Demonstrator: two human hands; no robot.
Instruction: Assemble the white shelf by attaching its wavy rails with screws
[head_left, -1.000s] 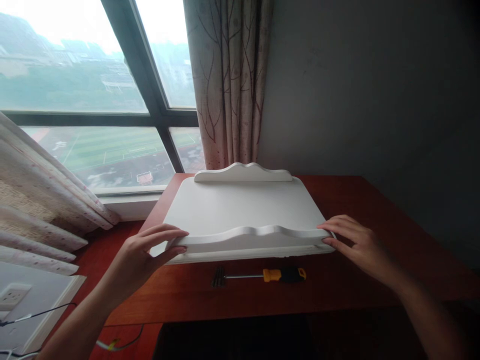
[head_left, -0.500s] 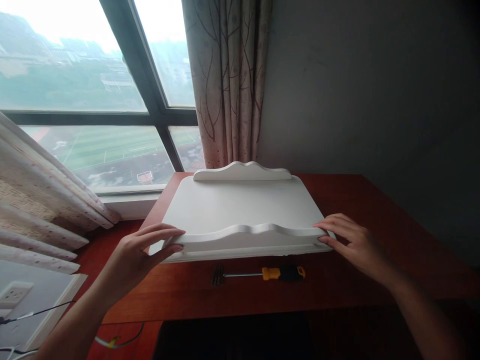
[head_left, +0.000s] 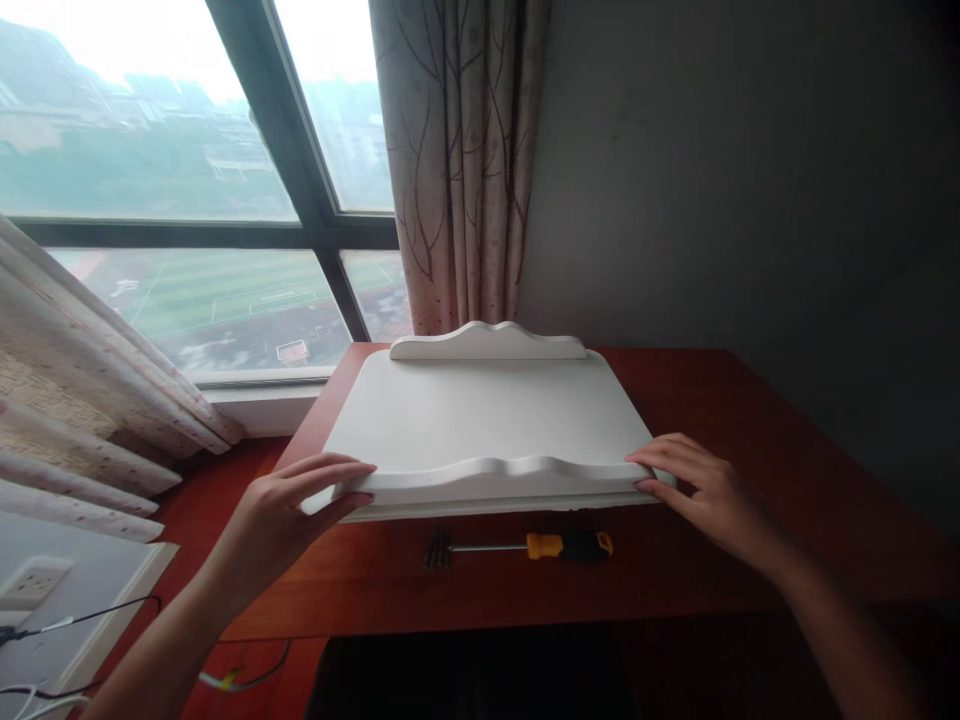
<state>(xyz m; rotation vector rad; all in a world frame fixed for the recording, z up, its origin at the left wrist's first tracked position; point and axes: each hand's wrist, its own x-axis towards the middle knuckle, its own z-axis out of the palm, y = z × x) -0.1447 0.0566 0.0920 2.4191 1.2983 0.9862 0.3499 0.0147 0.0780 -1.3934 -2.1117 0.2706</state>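
A white board with a scalloped top edge [head_left: 495, 482] spans between my two hands along the near side of a flat white panel [head_left: 480, 410]. My left hand [head_left: 307, 490] pinches its left end between thumb and fingers. At the right end, my right hand [head_left: 690, 480] grips it the same way. A matching wavy white board [head_left: 487, 343] stands upright along the panel's far edge. Whether the near board touches the panel beneath it, I cannot tell.
On the reddish-brown table [head_left: 337, 590], a yellow and black screwdriver [head_left: 570, 545] lies in front of the panel, its tip beside several dark screws [head_left: 437, 549]. Curtains [head_left: 465, 170] and a window are behind at left. Cables [head_left: 82, 615] run at the lower left.
The near wavy board has sunk slightly toward the panel, with both hands still on its ends. The view has shifted a little.
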